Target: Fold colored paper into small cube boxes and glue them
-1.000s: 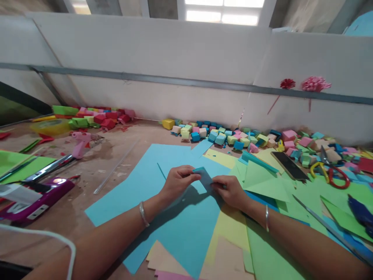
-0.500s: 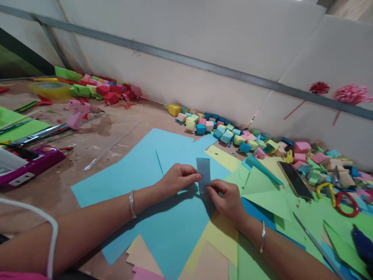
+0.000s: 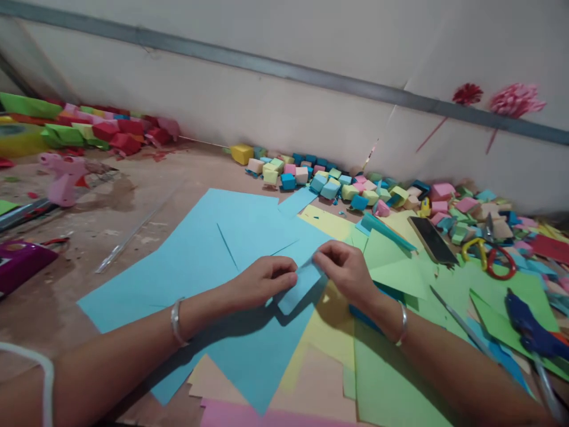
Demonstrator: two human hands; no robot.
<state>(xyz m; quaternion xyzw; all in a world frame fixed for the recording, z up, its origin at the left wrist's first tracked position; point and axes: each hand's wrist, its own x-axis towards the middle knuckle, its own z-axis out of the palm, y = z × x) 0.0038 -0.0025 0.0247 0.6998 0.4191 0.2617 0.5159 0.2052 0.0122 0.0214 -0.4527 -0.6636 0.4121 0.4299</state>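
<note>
Far left on our table [image 3: 80, 290], scuffed brown board with bits of scrap on it, there's a glossy purple box [image 3: 20, 264] and a chunky pink glue gun [image 3: 62, 178] lying on its side. Behind those, along the white wall, sits a heap of folded red and green paper pieces [image 3: 111, 133]. A thin clear plastic strip [image 3: 128, 237] lies flat and diagonal on the bare wood.

Next comes the big light-blue sheet [image 3: 191, 273], smooth matte paper with a couple of sharp creases, spread flat. Over it our left hand [image 3: 262, 283] has its fingers curled in tight, pinching the lower left end of the small blue paper strip [image 3: 301, 287]. The strip is a narrow rectangle slanting up to the right. We can't tell if it touches the sheet.

Our right hand [image 3: 349, 270] pinches the upper right end between thumb and fingertips, so both hands are closed on it. Each wrist has a thin silver bangle [image 3: 176, 323]. Under the right wrist, a yellow sheet [image 3: 331, 338] and green sheets [image 3: 391, 379] overlap.

Back by the wall runs a row of little pastel paper cubes [image 3: 320, 181]. Further right there's a dark flat phone [image 3: 432, 240] on green paper, scissors [image 3: 489, 261] with yellow and red loops, and a blue glue gun [image 3: 528, 326].
</note>
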